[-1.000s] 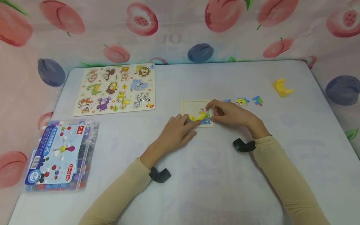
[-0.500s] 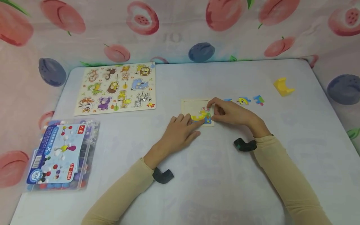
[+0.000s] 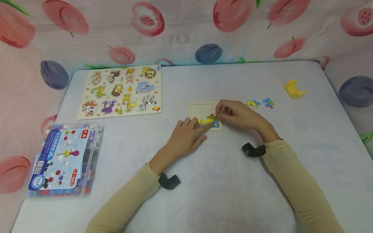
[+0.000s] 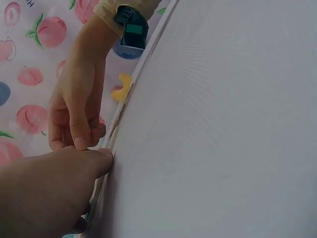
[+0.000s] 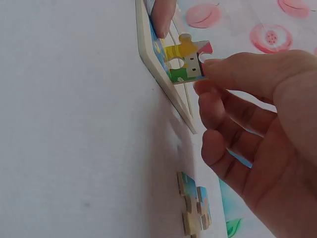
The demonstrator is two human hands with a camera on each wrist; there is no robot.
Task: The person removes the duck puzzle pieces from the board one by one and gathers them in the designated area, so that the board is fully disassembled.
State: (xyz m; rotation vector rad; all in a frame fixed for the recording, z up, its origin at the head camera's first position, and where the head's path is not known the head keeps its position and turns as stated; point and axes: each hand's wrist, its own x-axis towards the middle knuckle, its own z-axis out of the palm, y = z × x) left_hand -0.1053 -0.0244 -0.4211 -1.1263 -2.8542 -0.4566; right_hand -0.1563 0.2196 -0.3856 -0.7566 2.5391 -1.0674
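In the right wrist view, my right hand (image 3: 239, 115) pinches a jigsaw piece (image 5: 190, 63) by its edge, between thumb and forefinger. That piece shows yellow, green and a house-like shape; it is held tilted above the right side of a small wooden puzzle tray (image 3: 201, 104). Yellow and blue pieces (image 3: 205, 122) lie along the tray's near side. My left hand (image 3: 185, 137) reaches over from the left, its forefinger stretched out and touching these pieces. In the left wrist view, its thumb partly hides the tray.
Two loose jigsaw pieces, one yellow (image 3: 252, 104) and one blue-green (image 3: 268, 103), lie right of the tray. Farther right is a yellow curved block (image 3: 294, 90). An animal puzzle board (image 3: 120, 92) lies back left, with a clear plastic case (image 3: 62, 160) of coloured balls nearer.
My right hand has risen slightly, and the pinched piece has lifted out of its place at the tray's right side. A loose blue piece is now hidden behind that hand. My left hand stays nearly still.
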